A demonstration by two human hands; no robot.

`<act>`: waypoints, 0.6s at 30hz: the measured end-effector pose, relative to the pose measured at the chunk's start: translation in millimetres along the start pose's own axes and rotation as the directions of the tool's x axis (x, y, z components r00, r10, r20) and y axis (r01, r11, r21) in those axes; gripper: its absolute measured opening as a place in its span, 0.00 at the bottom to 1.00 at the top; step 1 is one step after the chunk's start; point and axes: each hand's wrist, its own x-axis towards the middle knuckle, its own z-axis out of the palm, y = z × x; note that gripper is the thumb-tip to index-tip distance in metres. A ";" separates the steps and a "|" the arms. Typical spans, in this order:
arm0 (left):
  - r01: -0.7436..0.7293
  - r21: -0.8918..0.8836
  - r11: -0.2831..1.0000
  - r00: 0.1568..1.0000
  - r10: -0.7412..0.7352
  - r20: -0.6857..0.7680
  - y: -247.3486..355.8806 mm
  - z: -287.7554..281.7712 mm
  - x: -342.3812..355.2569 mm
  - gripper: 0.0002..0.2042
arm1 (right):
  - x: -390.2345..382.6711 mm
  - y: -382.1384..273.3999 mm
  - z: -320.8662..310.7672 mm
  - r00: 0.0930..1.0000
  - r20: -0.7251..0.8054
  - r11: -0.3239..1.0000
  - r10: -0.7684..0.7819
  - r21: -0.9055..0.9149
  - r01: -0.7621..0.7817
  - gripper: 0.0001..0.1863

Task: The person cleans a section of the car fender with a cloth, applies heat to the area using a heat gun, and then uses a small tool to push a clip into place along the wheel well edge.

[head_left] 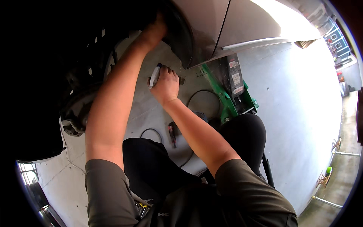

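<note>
My left arm reaches up into the dark wheel arch (181, 34) of a light-coloured car. My left hand (157, 29) is up against the arch's inner side, and its fingers are lost in shadow. Lower down, my right hand (168, 84) is closed around a slim white object with a dark blue end (155, 75), whose kind I cannot make out. It is held tilted above the concrete floor, beside my left forearm. Left of that forearm, a shadowed wheel hub (77, 113) shows in part.
A green floor jack (227, 100) stands under the car's sill, right of my hands. Between my knees lie a black-and-red hand tool (172, 135) and a looping dark cable (204, 91). The car door (261, 26) overhangs at the upper right.
</note>
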 end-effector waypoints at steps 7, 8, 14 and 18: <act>0.140 -0.963 -0.229 0.979 0.177 0.101 -34.8 3.1 -19.7 0.21 | 31.7 -13.7 1.7 0.974 0.228 0.992 0.004 0.122 -0.033 0.25; 0.147 -0.979 -0.140 0.986 0.101 0.133 -32.8 -1.6 -25.1 0.22 | 26.5 -10.2 1.8 0.944 0.320 0.983 0.080 0.129 -0.127 0.25; 0.077 -0.997 -0.023 0.989 -0.124 0.079 -33.5 13.4 -22.0 0.27 | 13.9 -31.3 24.5 0.994 -0.028 0.982 -0.108 0.152 0.111 0.23; 0.055 -0.998 -0.007 0.977 -0.208 0.055 -33.3 24.2 -28.2 0.28 | 14.7 -26.2 19.4 0.994 0.063 0.972 -0.094 0.221 0.078 0.22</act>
